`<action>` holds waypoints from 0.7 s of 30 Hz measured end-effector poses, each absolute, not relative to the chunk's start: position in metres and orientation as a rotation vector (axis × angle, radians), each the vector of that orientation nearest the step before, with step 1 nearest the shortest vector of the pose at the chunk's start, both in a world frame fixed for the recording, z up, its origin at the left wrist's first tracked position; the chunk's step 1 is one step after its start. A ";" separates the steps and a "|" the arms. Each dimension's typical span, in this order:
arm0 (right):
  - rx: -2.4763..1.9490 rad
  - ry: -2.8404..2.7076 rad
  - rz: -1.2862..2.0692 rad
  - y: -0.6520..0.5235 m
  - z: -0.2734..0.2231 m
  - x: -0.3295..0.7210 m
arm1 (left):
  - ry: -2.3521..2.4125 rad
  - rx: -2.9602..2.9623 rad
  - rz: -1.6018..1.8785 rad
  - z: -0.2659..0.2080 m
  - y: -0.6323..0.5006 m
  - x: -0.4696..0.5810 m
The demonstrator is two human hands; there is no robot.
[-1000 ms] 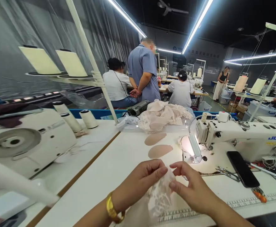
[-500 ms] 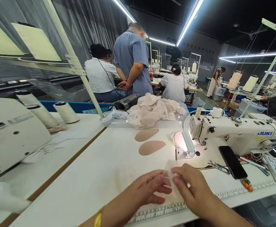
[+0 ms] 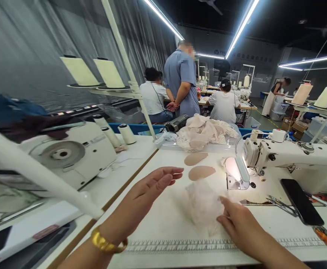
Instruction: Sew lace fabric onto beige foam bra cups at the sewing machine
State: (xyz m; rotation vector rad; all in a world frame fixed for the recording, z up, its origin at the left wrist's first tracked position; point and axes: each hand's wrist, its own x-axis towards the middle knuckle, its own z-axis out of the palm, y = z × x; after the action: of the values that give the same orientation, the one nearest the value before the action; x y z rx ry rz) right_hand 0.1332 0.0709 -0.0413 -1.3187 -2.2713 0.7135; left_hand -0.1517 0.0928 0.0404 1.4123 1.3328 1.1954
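Note:
My right hand [image 3: 243, 226] pinches the edge of a thin, pale, sheer fabric piece [image 3: 201, 205], which is blurred and lies or hangs just over the table. My left hand [image 3: 153, 190], with a gold bracelet at its wrist, is raised to the left of the fabric. Its fingers are stretched out and hold nothing. Beyond the fabric, two beige teardrop-shaped pads [image 3: 202, 173] lie flat on the white table [image 3: 141, 224]. Under the lit needle area of the sewing machine [image 3: 281, 153] rests a pinkish cup-shaped piece [image 3: 232, 166].
A heap of cream lace garments [image 3: 205, 130] sits at the table's back. Scissors [image 3: 282, 205], a black phone [image 3: 302, 201] and an orange-handled item [image 3: 323, 236] lie at right. A ruler strip [image 3: 180, 246] runs along the front edge. A second machine [image 3: 71, 153] stands left. Several people are beyond.
The view has turned left. My hands have moved apart; the left has come away from the fabric and its fingers have straightened. The fabric now spreads out from my right hand.

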 end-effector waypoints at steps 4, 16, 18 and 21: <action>-1.404 -2.463 0.684 0.089 -0.033 0.119 | 1.768 1.721 0.881 0.000 0.100 -0.179; -0.914 -1.934 0.470 0.122 0.026 0.069 | 1.693 1.637 0.753 -0.002 0.086 -0.193; -1.060 -1.968 0.765 0.109 0.007 0.072 | 1.570 1.549 0.864 0.003 0.077 -0.188; -1.160 -1.691 1.382 0.096 -0.024 0.076 | 1.393 1.443 0.966 0.007 0.064 -0.173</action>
State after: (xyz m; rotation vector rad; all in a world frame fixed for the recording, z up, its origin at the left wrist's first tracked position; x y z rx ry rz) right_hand 0.0763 0.0959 -0.0240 -1.1597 -1.6906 1.3820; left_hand -0.1729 0.0638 0.0066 1.4433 1.3932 0.9662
